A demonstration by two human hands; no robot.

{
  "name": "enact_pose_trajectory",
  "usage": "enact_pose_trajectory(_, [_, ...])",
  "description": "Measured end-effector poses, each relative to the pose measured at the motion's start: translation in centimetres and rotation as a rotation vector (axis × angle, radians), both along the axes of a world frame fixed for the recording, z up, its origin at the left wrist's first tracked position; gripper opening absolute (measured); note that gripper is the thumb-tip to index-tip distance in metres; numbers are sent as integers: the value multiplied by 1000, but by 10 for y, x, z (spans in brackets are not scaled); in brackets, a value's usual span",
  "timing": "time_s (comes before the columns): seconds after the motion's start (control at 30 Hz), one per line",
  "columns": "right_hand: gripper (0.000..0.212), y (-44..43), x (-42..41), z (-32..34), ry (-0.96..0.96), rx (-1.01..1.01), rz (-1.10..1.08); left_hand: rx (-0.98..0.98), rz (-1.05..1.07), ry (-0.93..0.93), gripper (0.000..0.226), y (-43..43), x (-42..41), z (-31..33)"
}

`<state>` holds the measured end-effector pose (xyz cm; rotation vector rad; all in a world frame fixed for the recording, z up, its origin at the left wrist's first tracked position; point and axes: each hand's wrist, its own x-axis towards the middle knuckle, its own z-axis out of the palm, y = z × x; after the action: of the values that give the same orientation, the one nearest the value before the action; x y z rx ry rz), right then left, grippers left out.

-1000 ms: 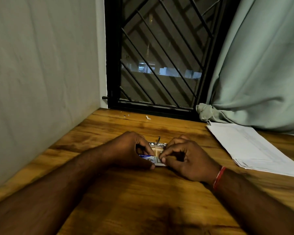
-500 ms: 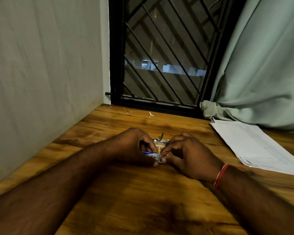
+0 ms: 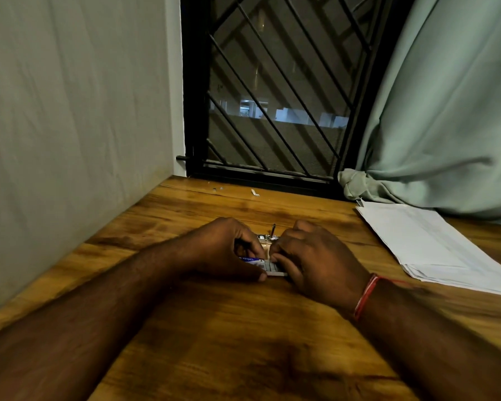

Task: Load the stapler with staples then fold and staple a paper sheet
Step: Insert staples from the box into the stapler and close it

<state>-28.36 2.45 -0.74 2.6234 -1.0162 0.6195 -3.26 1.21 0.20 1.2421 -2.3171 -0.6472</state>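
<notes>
Both hands are down on the wooden table [image 3: 243,328], knuckles nearly meeting. The left hand [image 3: 226,250] curls around a small staple box [image 3: 252,260], white with a blue printed band, thumb flat along its near edge and fingers closed over its top. The right hand [image 3: 310,259] pinches at the box's open end, fingertips closed on a ridged, silvery strip of staples [image 3: 272,267] showing there. Just behind the knuckles lies the stapler [image 3: 268,237], shiny metal, a thin rod standing up from it. Off to the right sits a flat stack of white paper sheets [image 3: 425,244], matte, with its edges slightly fanned. A red thread [image 3: 365,296] circles the right wrist.
</notes>
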Motion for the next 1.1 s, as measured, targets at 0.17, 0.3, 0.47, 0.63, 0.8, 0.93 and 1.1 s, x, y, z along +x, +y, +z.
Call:
enact_pose_trajectory(0.17, [13, 1, -3, 3, -92, -38, 37, 15, 23, 40, 34, 5, -2, 1])
enact_pose_trajectory(0.3, [4, 6, -2, 9, -277, -7, 54, 48, -1, 224, 18, 4, -5, 4])
enact_pose_trajectory(0.47, [12, 6, 1, 8, -502, 104, 77, 149, -35, 426, 14, 6, -9, 3])
enact_pose_trajectory(0.63, [14, 9, -4, 10, -705, 400, 47, 110, 16, 451, 12, 4, -10, 2])
enact_pose_trajectory(0.8, [17, 14, -4, 12, -815, 613, -15, -43, 85, 332, 9, 3, -10, 0])
enact_pose_trajectory(0.93, [15, 13, -5, 10, -838, 644, -47, -140, 89, 289, 9, 4, -13, 1])
enact_pose_trajectory(1.1, [17, 14, -5, 10, -830, 623, -48, -225, 62, 296, 12, 8, -18, 2])
